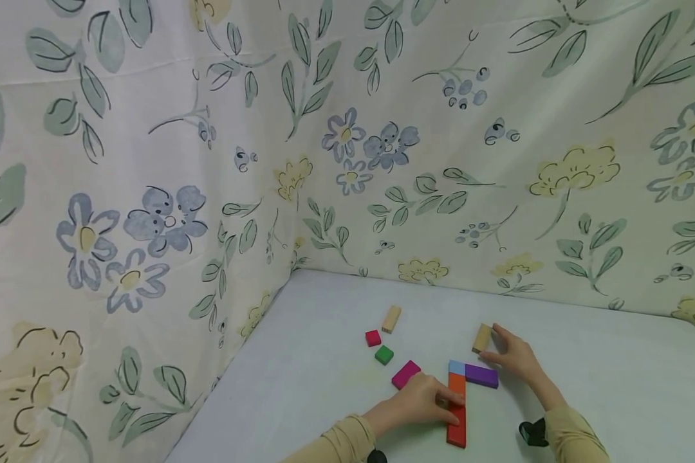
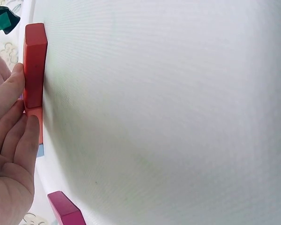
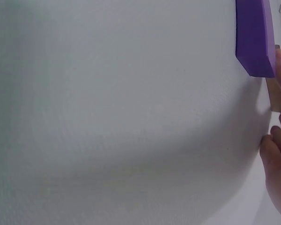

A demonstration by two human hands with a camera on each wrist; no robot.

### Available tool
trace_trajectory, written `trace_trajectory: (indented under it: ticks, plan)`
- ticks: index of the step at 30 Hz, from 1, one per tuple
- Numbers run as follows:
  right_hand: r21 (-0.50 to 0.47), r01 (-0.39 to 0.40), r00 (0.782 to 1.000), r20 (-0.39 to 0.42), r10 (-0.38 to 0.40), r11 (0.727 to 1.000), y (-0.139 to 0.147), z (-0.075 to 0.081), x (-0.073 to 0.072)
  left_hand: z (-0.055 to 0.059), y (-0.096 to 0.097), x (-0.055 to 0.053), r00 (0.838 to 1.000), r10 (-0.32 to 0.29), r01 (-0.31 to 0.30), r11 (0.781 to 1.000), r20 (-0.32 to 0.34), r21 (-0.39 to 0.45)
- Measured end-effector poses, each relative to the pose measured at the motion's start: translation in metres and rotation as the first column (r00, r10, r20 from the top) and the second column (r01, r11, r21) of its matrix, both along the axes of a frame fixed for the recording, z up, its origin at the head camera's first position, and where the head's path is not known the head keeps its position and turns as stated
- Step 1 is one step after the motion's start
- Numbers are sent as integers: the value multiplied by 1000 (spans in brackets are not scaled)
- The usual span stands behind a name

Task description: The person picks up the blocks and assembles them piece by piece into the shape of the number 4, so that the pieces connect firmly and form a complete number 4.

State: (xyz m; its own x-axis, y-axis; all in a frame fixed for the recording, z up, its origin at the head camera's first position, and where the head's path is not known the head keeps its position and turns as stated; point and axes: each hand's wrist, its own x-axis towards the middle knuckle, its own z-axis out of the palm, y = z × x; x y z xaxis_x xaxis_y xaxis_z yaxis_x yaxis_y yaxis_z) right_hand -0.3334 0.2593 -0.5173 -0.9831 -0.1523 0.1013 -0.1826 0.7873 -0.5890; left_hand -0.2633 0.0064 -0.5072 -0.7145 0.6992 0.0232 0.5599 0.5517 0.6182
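Note:
My left hand point(image 1: 419, 400) rests its thumb and fingertips on a row of blocks. Its thumb touches the red block point(image 2: 35, 70), while its fingers lie at the seam with the orange block point(image 1: 456, 384). A light blue block point(image 1: 457, 367) caps the far end of that row, and a purple block point(image 1: 481, 376) sticks out rightward from it. To the right, my right hand point(image 1: 517, 354) pinches a plain wooden block point(image 1: 482, 338) between thumb and fingers at its two ends. The right wrist view shows the purple block in front, partly hiding the wooden one.
Left of the row, a magenta block point(image 1: 406, 374) lies partly behind my left hand. Beyond it are a green cube point(image 1: 384, 355), a small pinkish-red cube point(image 1: 373, 338) and another wooden block point(image 1: 391, 319). A flowered curtain point(image 1: 347, 212) hangs around the white table point(image 1: 301, 373).

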Motion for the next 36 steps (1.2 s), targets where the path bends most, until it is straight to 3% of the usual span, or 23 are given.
trace_trajectory:
  ticks: [6, 15, 20, 36]
  plan:
    - [-6, 25, 1000, 4, -25, 1000, 0, 2, 5, -1, 2, 1, 1000, 0, 0, 1000, 8, 10]
    - [-26, 39, 999, -24, -40, 999, 2, -1, 10, -1, 1, -2, 998, -21, 21, 1000, -53, 1]
    - [-35, 46, 999, -11, -46, 998, 5, 0, 15, -1, 0, -2, 999, -11, 11, 1000, -43, 1]
    - [-98, -35, 998, -63, 29, 995, 17, 17, 20, -3, 0, -2, 998, -4, 4, 1000, -58, 1]
